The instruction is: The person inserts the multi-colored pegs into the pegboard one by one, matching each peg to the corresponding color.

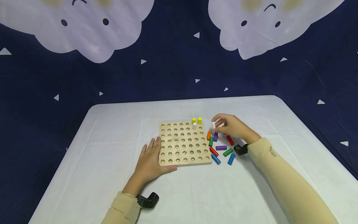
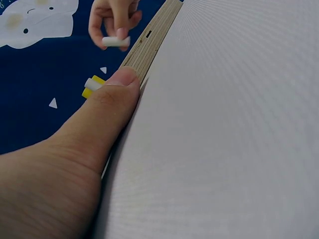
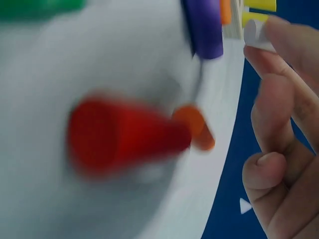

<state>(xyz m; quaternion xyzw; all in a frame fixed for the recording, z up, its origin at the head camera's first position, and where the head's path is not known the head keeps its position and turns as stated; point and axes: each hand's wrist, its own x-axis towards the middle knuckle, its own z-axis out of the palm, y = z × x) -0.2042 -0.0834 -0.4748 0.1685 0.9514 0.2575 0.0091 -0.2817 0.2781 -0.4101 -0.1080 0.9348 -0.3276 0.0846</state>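
My right hand (image 1: 230, 125) pinches a white peg (image 1: 213, 124) between thumb and fingers, just right of the far right corner of a wooden pegboard (image 1: 179, 140). In the right wrist view the white peg (image 3: 256, 36) shows at the fingertips. Two yellow pegs (image 1: 199, 120) stand in the board's far row at the right, and another white peg (image 1: 194, 126) stands in the row nearer. My left hand (image 1: 150, 161) rests with fingers spread along the board's left edge, its thumb along the near edge. In the left wrist view the thumb (image 2: 107, 104) lies against the board's side (image 2: 149, 45).
Loose pegs lie right of the board: purple (image 1: 221, 148), red (image 1: 213, 151), green (image 1: 227, 152), blue (image 1: 231, 159) and orange (image 1: 208, 135). A white cloth (image 1: 112, 174) covers the table. Behind it hangs a dark blue backdrop (image 1: 167, 77) with clouds.
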